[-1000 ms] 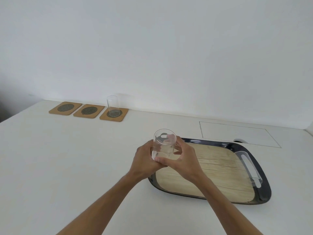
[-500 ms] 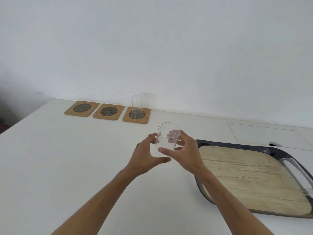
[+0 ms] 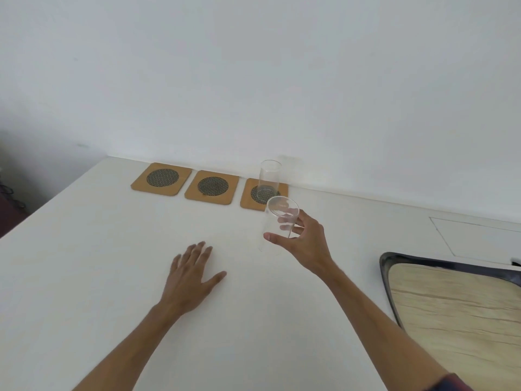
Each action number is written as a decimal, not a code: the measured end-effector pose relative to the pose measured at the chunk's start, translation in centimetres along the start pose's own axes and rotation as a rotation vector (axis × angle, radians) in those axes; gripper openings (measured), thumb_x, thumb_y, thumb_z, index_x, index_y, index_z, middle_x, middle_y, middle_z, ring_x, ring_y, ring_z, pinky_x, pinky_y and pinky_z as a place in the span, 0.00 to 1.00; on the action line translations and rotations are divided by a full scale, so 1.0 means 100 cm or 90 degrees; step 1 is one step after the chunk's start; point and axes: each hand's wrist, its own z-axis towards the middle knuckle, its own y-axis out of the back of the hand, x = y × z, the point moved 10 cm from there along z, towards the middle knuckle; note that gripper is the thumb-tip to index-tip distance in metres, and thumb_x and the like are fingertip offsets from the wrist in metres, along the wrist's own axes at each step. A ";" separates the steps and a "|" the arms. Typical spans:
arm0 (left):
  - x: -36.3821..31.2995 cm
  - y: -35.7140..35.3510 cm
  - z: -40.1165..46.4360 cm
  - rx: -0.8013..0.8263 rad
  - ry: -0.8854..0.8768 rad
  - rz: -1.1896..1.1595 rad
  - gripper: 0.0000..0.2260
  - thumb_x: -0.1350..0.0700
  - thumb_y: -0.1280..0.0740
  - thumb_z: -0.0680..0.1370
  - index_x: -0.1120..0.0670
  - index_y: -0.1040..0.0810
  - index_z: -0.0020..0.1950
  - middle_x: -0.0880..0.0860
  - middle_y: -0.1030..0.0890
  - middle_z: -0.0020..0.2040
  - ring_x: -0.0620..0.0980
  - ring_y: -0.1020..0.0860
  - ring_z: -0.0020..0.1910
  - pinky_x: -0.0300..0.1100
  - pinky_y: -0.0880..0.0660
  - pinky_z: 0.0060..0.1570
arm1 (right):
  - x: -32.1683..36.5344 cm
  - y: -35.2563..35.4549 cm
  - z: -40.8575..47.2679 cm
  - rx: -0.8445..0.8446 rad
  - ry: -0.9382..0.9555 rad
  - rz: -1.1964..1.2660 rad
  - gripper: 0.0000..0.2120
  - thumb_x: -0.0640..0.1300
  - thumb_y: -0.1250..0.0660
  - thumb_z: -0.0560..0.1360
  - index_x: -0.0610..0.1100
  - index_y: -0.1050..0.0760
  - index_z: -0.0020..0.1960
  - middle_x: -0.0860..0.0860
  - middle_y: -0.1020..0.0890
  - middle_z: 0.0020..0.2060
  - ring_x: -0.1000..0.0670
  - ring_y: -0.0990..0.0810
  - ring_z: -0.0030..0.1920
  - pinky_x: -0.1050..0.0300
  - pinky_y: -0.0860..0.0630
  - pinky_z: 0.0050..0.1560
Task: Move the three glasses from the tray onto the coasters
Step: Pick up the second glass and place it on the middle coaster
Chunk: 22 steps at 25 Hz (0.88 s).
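My right hand (image 3: 306,245) grips a clear glass (image 3: 277,224) above the white table, just in front of the right coaster (image 3: 248,197). A second clear glass (image 3: 269,176) stands upright on that right coaster. The middle coaster (image 3: 212,187) and the left coaster (image 3: 162,178) are bare, each brown with a dark mesh circle. My left hand (image 3: 191,277) lies flat on the table with fingers spread, holding nothing. The dark-rimmed tray (image 3: 384,266) with a wood-look floor shows at the right edge; its visible part holds no glass.
The coasters line the back of the white table against the white wall. A rectangular inset panel (image 3: 473,235) lies in the tabletop behind the tray. The table's left edge drops off toward a dark area at far left.
My left hand let go of the glass and came down flat on the table. My right hand alone carried the glass farther from the tray, toward the coasters. The view swung left.
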 end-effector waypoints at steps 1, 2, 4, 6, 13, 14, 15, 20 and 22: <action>0.011 0.003 0.007 -0.007 0.001 0.028 0.42 0.26 0.58 0.71 0.50 0.42 0.77 0.51 0.44 0.80 0.51 0.48 0.78 0.55 0.51 0.75 | 0.001 -0.010 0.011 0.009 0.000 -0.006 0.27 0.58 0.16 0.58 0.62 0.25 0.51 0.58 0.15 0.51 0.56 0.15 0.52 0.53 0.19 0.58; 0.022 0.005 0.015 -0.014 0.001 0.050 0.43 0.25 0.61 0.70 0.49 0.43 0.77 0.51 0.45 0.80 0.51 0.50 0.79 0.56 0.53 0.75 | 0.002 -0.019 0.022 0.017 -0.002 -0.010 0.27 0.58 0.16 0.59 0.60 0.24 0.53 0.57 0.15 0.52 0.55 0.15 0.53 0.52 0.19 0.59; 0.042 0.009 0.030 -0.021 0.012 0.077 0.43 0.26 0.64 0.70 0.48 0.45 0.78 0.50 0.46 0.80 0.51 0.51 0.79 0.58 0.55 0.75 | 0.007 -0.036 0.047 0.029 0.000 -0.012 0.30 0.56 0.16 0.60 0.53 0.22 0.58 0.54 0.14 0.54 0.53 0.15 0.56 0.52 0.20 0.61; 0.061 0.009 0.044 -0.010 0.032 0.079 0.42 0.26 0.63 0.70 0.47 0.47 0.78 0.50 0.48 0.81 0.50 0.52 0.79 0.59 0.56 0.75 | 0.009 -0.054 0.074 0.032 0.001 -0.012 0.33 0.55 0.16 0.61 0.48 0.22 0.62 0.52 0.15 0.55 0.52 0.16 0.58 0.54 0.21 0.61; 0.100 -0.009 0.067 0.009 0.073 0.069 0.37 0.27 0.59 0.72 0.43 0.51 0.78 0.48 0.50 0.81 0.49 0.54 0.79 0.60 0.57 0.75 | -0.006 -0.143 0.162 0.049 -0.010 -0.020 0.30 0.52 0.16 0.62 0.43 0.25 0.57 0.51 0.17 0.52 0.49 0.18 0.56 0.51 0.20 0.59; 0.095 -0.007 0.065 0.005 0.069 0.068 0.37 0.27 0.58 0.73 0.43 0.51 0.78 0.48 0.50 0.81 0.49 0.54 0.79 0.59 0.58 0.75 | -0.006 -0.144 0.168 0.047 -0.006 -0.016 0.31 0.52 0.16 0.62 0.43 0.25 0.58 0.50 0.17 0.53 0.49 0.18 0.56 0.53 0.20 0.57; 0.089 -0.003 0.064 -0.002 0.066 0.065 0.37 0.27 0.58 0.73 0.43 0.51 0.78 0.48 0.50 0.81 0.49 0.54 0.79 0.59 0.58 0.75 | -0.005 -0.145 0.175 0.043 -0.005 -0.017 0.31 0.52 0.16 0.61 0.44 0.25 0.58 0.50 0.17 0.53 0.49 0.18 0.55 0.57 0.20 0.55; 0.079 0.002 0.061 -0.011 0.051 0.077 0.36 0.28 0.57 0.73 0.43 0.53 0.78 0.48 0.52 0.81 0.49 0.55 0.79 0.59 0.58 0.75 | -0.003 -0.164 0.213 0.035 0.000 -0.033 0.31 0.55 0.17 0.61 0.51 0.28 0.57 0.53 0.19 0.51 0.52 0.19 0.51 0.61 0.24 0.48; 0.082 0.000 0.063 -0.006 0.055 0.084 0.36 0.27 0.58 0.73 0.42 0.55 0.78 0.47 0.53 0.81 0.49 0.56 0.79 0.59 0.59 0.75 | -0.003 -0.177 0.229 0.050 -0.002 -0.062 0.31 0.57 0.18 0.61 0.53 0.30 0.57 0.54 0.20 0.52 0.54 0.20 0.49 0.58 0.25 0.49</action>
